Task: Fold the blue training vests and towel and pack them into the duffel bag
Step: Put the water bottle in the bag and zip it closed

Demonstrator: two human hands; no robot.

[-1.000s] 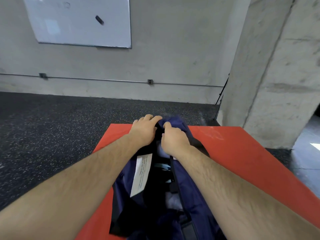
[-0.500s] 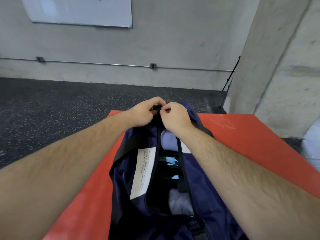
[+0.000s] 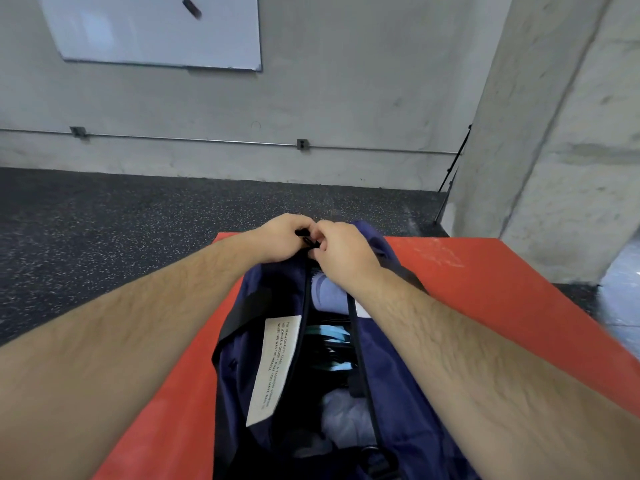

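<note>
A navy duffel bag [image 3: 270,299] lies lengthwise on a red mat [image 3: 485,289], its top zip open along the middle. Inside I see folded pale cloth [image 3: 329,292] at the far end, light blue fabric [image 3: 329,336] in the middle and more pale cloth [image 3: 346,417] near me. A white label [image 3: 273,368] with black print hangs on the bag's left inner side. My left hand [image 3: 280,239] grips the bag's far end. My right hand [image 3: 341,249] pinches the black zip pull [image 3: 306,237] there. The two hands touch.
The red mat lies on dark speckled rubber floor [image 3: 104,220]. A concrete pillar [image 3: 554,150] stands at the right, close to the mat's far corner. A grey wall with a whiteboard [image 3: 156,29] and a metal conduit [image 3: 207,142] runs behind.
Both hands have drawn together at the bag's far end, from gripping the fabric to pinching the zip pull. The view has shifted, showing more of the bag's open inside.
</note>
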